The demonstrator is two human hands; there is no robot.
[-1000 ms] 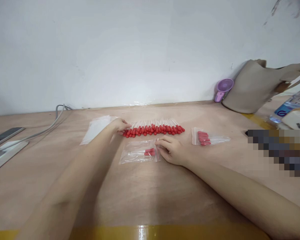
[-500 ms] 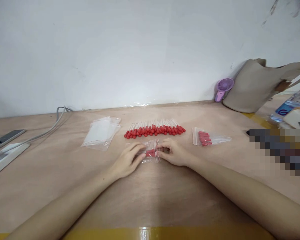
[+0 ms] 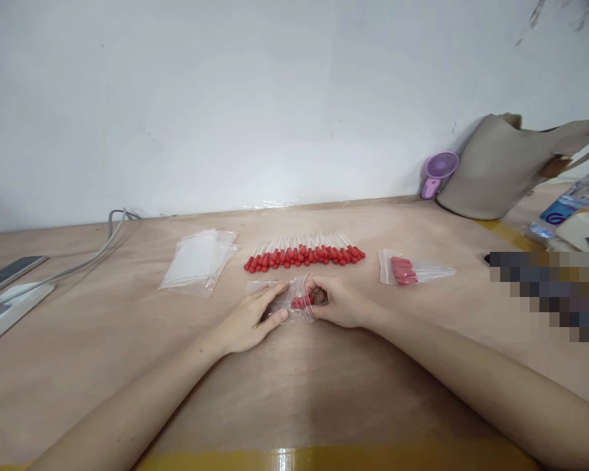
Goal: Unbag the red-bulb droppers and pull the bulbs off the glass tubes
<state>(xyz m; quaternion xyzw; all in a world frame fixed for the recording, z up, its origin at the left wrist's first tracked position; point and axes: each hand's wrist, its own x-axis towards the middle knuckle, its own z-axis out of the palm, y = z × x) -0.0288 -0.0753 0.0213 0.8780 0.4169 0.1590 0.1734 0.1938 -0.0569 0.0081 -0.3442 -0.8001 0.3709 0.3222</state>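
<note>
Between my hands a clear zip bag (image 3: 298,315) lies on the table, with red-tipped sticks (image 3: 302,303) inside near its zip end. My left hand (image 3: 252,319) rests over the bag's left part, thumb and fingers spread apart. At the right, the fingers of my right hand (image 3: 336,301) pinch the bag's zip edge. Just beyond, a row of white sticks with red tips (image 3: 304,255) lies side by side. To the right is another zip bag (image 3: 425,271) with red-tipped sticks in it, and to the left a stack of flat zip bags (image 3: 199,261).
A purple hand fan (image 3: 440,173) and a beige bag (image 3: 491,170) stand by the wall at right, near a plastic bottle (image 3: 569,203). At left are a phone (image 3: 12,271), a power strip (image 3: 24,307) and a grey cable (image 3: 93,258).
My left hand's fingers have spread and sit farther back on the bag. The red tips in the bag have shifted right, toward my right hand, whose fingers have curled in more.
</note>
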